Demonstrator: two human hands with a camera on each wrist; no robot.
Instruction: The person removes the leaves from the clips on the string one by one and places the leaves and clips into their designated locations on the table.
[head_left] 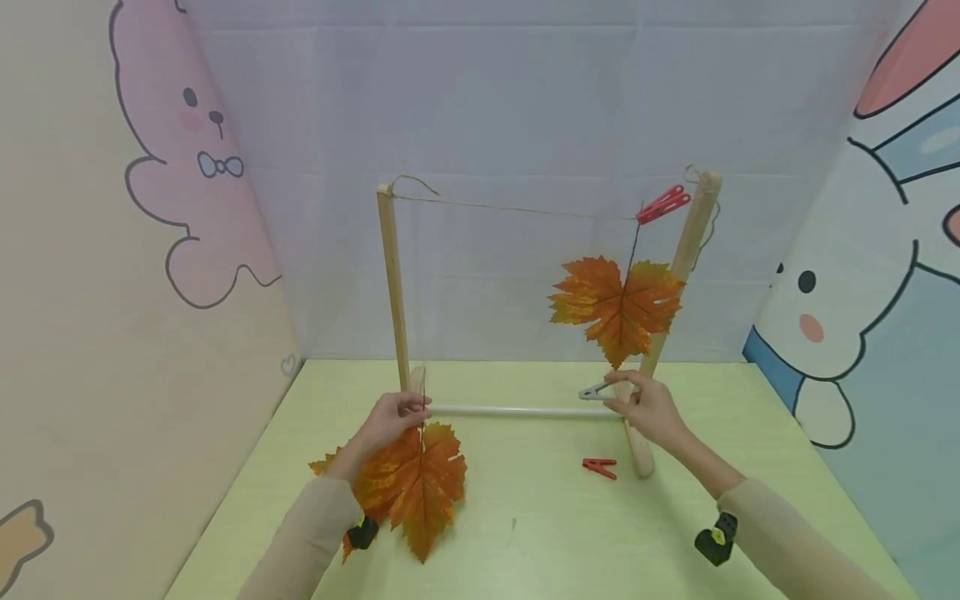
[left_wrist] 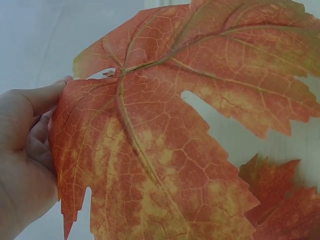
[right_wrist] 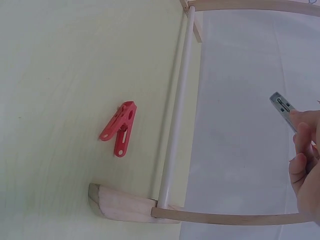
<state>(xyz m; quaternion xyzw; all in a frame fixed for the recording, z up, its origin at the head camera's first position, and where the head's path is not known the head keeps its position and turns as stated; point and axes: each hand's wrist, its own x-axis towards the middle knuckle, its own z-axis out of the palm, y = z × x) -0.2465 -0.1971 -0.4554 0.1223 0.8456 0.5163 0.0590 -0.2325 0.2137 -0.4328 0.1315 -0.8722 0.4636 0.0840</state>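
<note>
My left hand pinches the stem of an orange-yellow artificial maple leaf, which hangs blade down below the fingers. In the left wrist view this leaf covers most of the picture. Behind it, partly hidden, is more orange leaf near the table. My right hand pinches a grey clothespin between thumb and fingers, near the frame's right post. Above it another maple leaf hangs by its stem from a twine line, held by a red clothespin.
A second red clothespin lies on the pale table. The twine runs between the left wooden post and the right wooden post. A white rod joins the posts low down. A white cloth stands behind.
</note>
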